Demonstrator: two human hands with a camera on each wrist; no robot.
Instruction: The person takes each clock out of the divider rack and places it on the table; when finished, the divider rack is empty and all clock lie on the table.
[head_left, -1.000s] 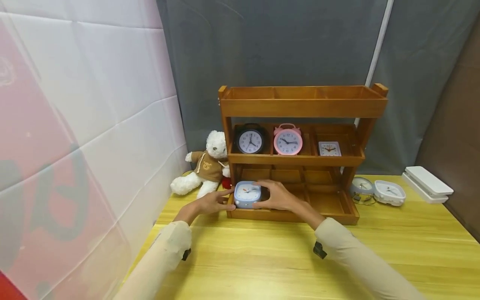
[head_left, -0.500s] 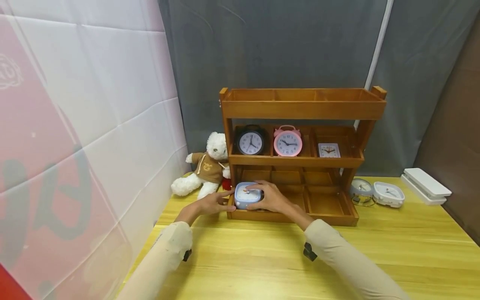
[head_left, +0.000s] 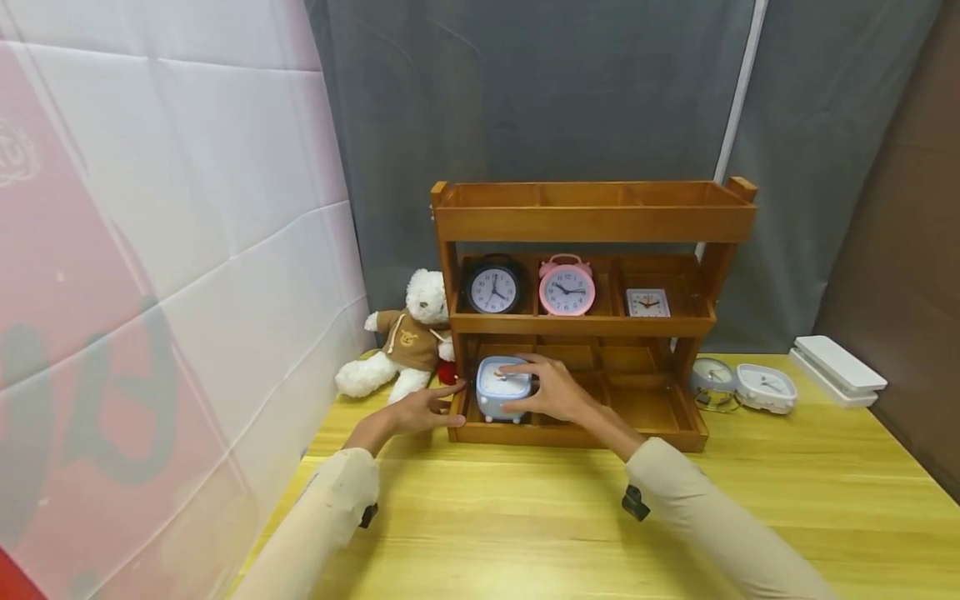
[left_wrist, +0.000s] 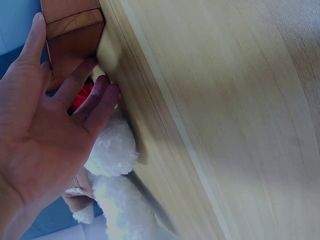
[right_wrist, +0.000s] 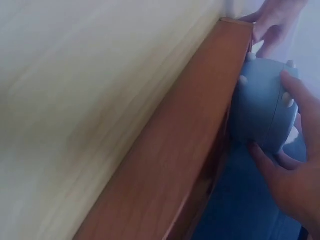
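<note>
A light blue alarm clock (head_left: 503,388) with small white feet is at the lower left compartment of the wooden shelf (head_left: 577,432), tilted back so its feet show. My right hand (head_left: 557,388) grips it from the right, fingers across the top and thumb low on the side. In the right wrist view the clock's rounded blue body (right_wrist: 262,102) stands just behind the front board. My left hand (head_left: 416,411) rests at the shelf's left end, fingers extended along its side. In the left wrist view this hand (left_wrist: 50,115) holds nothing.
A black clock (head_left: 493,287), a pink clock (head_left: 567,287) and a small white square clock (head_left: 648,303) sit on the middle tier. A teddy bear (head_left: 408,340) leans left of the shelf. Two clocks, one white (head_left: 766,388), and a white box-like object (head_left: 840,367) lie right.
The blue clock, in my right hand, has risen slightly and tipped, bringing its feet into sight. It has moved away from my left hand, which keeps its place at the shelf's end.
</note>
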